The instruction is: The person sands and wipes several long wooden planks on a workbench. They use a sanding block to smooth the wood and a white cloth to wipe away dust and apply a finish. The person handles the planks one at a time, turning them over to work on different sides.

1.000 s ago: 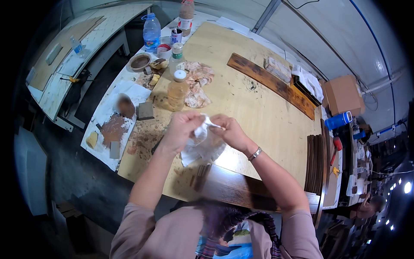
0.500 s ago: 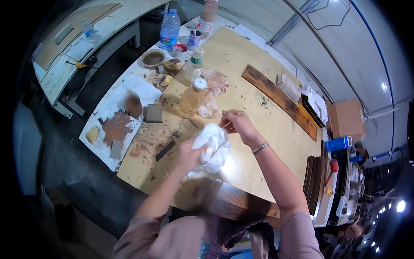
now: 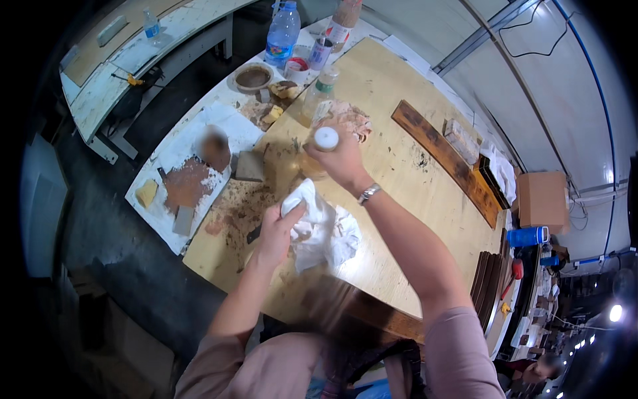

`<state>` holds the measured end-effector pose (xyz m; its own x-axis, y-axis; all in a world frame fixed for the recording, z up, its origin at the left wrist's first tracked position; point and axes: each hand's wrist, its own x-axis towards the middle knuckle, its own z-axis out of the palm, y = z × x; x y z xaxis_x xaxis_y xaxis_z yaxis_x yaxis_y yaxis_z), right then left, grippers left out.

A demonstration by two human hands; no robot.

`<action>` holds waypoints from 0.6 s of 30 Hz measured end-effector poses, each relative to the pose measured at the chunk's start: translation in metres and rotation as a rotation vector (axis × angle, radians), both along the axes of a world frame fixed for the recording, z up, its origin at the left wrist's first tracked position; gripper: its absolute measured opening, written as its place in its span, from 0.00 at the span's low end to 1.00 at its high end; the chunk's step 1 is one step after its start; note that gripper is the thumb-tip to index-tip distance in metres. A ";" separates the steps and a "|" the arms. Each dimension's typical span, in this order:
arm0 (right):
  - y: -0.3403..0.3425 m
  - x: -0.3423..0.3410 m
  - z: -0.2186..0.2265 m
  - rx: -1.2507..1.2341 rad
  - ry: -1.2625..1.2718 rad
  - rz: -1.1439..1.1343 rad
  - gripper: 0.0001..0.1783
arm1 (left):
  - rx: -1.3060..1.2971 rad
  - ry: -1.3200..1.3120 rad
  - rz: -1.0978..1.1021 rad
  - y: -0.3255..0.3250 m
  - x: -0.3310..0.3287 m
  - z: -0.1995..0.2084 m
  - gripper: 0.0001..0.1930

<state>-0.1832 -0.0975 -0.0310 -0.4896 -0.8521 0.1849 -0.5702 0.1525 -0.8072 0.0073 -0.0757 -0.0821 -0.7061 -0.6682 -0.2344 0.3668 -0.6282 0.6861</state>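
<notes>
My left hand (image 3: 274,233) pinches a crumpled white cloth (image 3: 322,229), which hangs over the wooden tabletop. Farther out, my right hand (image 3: 340,159) is wrapped round a bottle with a white cap (image 3: 325,138); the bottle's body is mostly hidden by the hand. Just behind it stands a second clear bottle with a green label (image 3: 320,93). Stained, crumpled rags (image 3: 351,118) lie beside these bottles. Close to my body, a dark brown board (image 3: 359,309) lies along the near edge of the table, its left end blurred.
Left of the bottles are a grey block (image 3: 250,166), a white sheet with brown powder (image 3: 183,189) and a round dish (image 3: 254,78). A large water bottle (image 3: 284,33) stands at the back. To the right lie a long brown plank (image 3: 445,163) and stacked dark boards (image 3: 485,279).
My right hand has left the cloth's side and reached forward to grasp the white-capped bottle. My left hand still holds the cloth, now a little farther left and more spread out.
</notes>
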 end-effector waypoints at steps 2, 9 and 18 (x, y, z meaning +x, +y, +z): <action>0.018 -0.001 0.008 -0.064 0.212 0.078 0.16 | -0.015 -0.001 -0.005 -0.005 -0.005 -0.007 0.08; 0.081 -0.009 0.041 0.342 0.853 0.264 0.08 | -0.091 -0.003 0.041 0.007 -0.042 -0.006 0.24; 0.099 -0.010 0.040 0.599 1.133 0.333 0.07 | 0.095 0.101 -0.134 0.019 -0.047 0.010 0.25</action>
<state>-0.1928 0.0019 0.0094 -0.0672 -0.9933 -0.0945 -0.9593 0.0383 0.2797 -0.0399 -0.0563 -0.0723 -0.8107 -0.5445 -0.2154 0.3393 -0.7366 0.5850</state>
